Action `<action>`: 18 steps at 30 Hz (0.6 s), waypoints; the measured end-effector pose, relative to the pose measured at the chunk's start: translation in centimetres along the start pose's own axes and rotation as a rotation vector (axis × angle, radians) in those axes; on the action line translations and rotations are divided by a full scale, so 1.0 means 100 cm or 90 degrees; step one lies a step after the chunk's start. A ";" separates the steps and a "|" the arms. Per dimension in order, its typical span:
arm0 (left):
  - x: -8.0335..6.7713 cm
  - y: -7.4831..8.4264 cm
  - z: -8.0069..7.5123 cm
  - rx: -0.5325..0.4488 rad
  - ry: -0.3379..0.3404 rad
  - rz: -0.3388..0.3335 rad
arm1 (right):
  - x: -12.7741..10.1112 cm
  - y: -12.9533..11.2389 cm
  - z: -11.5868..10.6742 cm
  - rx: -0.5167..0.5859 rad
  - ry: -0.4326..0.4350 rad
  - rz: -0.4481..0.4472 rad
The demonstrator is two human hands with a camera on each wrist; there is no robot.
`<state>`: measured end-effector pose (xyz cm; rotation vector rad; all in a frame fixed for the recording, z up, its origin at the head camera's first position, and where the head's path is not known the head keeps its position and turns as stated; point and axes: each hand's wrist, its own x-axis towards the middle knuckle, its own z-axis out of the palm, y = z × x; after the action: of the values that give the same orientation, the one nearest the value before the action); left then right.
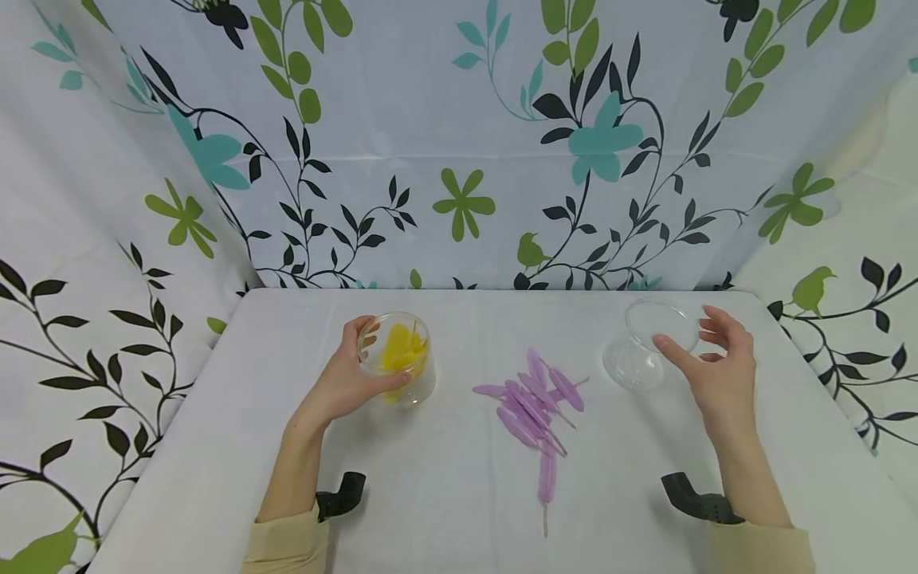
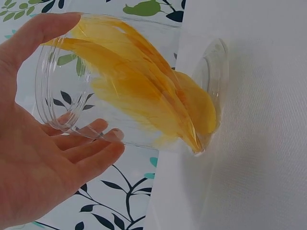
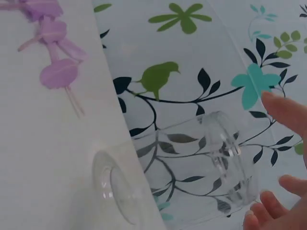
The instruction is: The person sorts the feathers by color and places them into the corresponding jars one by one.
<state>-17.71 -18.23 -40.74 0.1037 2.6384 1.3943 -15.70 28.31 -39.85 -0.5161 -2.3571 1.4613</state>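
Two clear jars near the back edge, purple feathers between.
Left hand (image 1: 346,373) grips the upright left jar (image 1: 421,373), yellow feathers (image 1: 403,348) inside; right hand (image 1: 726,363) is spread around the right jar (image 1: 641,349)'s rim, can't tell if touching. White table (image 1: 430,494) runs wide left of that first jar and between it and the purple feathers (image 1: 529,405). Both feather bunches overlap too much to count.

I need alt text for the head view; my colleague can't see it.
A person's left hand grips a clear jar of yellow feathers on a white table, while the right hand is beside a second, empty jar. Lilac feathers lie loosely piled between the two jars; a leaf-patterned cloth hangs behind.
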 end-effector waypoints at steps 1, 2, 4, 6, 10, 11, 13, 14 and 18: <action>-0.001 0.001 -0.001 0.001 0.000 -0.001 | 0.003 0.005 0.002 -0.016 -0.016 -0.010; -0.001 0.001 -0.002 0.004 -0.001 -0.002 | 0.006 0.010 0.004 -0.027 -0.035 -0.024; -0.001 0.001 -0.003 0.006 -0.001 -0.004 | 0.011 0.021 0.009 -0.031 -0.074 -0.044; -0.002 0.001 -0.004 0.004 -0.004 -0.009 | 0.015 0.032 0.015 -0.036 -0.096 -0.063; -0.002 0.001 -0.004 -0.007 -0.004 -0.013 | 0.016 0.040 0.020 -0.060 -0.099 -0.078; -0.003 0.002 -0.005 -0.008 -0.001 -0.012 | 0.015 0.040 0.021 -0.063 -0.096 -0.085; -0.004 0.003 -0.006 -0.007 0.007 -0.007 | 0.014 0.041 0.022 -0.070 -0.089 -0.094; -0.005 0.003 -0.006 -0.007 0.012 -0.004 | 0.012 0.041 0.023 -0.073 -0.087 -0.097; -0.009 0.009 -0.010 0.001 0.040 0.012 | 0.006 0.041 0.024 -0.076 -0.087 -0.106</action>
<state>-17.00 -18.62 -39.34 0.0876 2.6961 1.4234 -16.73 28.40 -44.56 -0.2481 -2.5369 1.3271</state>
